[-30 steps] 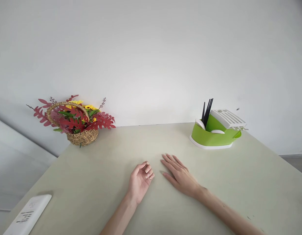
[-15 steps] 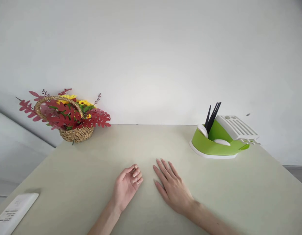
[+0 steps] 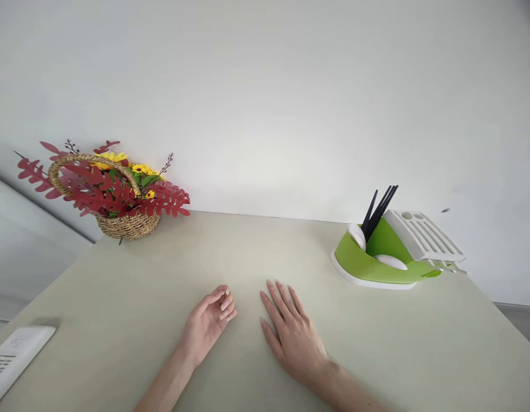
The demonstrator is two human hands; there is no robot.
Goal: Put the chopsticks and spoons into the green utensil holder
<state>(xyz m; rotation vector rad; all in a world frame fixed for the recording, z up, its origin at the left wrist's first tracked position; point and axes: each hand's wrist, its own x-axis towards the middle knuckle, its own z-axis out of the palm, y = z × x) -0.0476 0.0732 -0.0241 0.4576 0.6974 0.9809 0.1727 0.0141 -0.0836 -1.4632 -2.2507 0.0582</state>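
The right hand (image 3: 296,337) is lying palm-down, fingers spread apart, on the pale green tabletop (image 3: 243,252), left of the green-and-white plastic holder (image 3: 368,264). Farther left of the holder, the left hand (image 3: 207,326) is resting — fingers loosely curled, palm showing — while a brown woven flower basket (image 3: 130,226) is standing well left.

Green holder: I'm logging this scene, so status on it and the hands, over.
Left hand half curled, nothing visible held. Right hand palm down on table. Green holder untouched, black sticks inside. Flower basket apart from both hands.
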